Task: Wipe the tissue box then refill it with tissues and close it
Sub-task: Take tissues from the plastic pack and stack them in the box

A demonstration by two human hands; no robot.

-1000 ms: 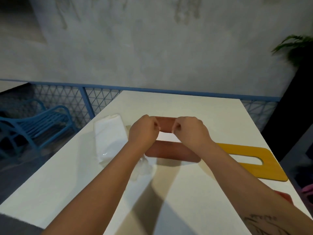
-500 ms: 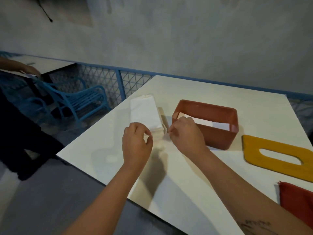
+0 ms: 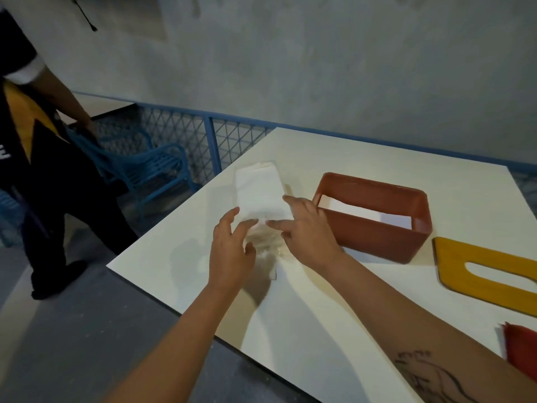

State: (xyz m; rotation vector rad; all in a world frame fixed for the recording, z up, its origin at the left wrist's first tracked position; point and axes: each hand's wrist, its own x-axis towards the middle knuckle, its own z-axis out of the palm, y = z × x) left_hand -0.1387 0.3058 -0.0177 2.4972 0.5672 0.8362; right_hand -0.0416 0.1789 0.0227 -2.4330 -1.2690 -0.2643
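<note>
A terracotta tissue box (image 3: pixel 377 242) stands open-topped on the white table (image 3: pixel 319 315), some white tissue showing inside. Its yellow lid (image 3: pixel 479 274) with a long slot lies flat to the right of it. Left of the box lies a white pack of tissues (image 3: pixel 258 193) in clear plastic wrap. My left hand (image 3: pixel 229 251) and my right hand (image 3: pixel 308 231) reach to the near end of the pack, fingers spread. The fingertips touch the crumpled clear wrap there. Neither hand grips anything.
A red cloth (image 3: pixel 521 347) lies at the table's right edge. A person in dark clothes (image 3: pixel 43 175) stands at the left beside a blue chair (image 3: pixel 145 167). A blue mesh railing (image 3: pixel 203 135) runs behind the table; the table's left edge is close to the pack.
The view has swung left. My hands have left the tissue box and moved to the pack, and their fingers have uncurled. A person has come into view at the left.
</note>
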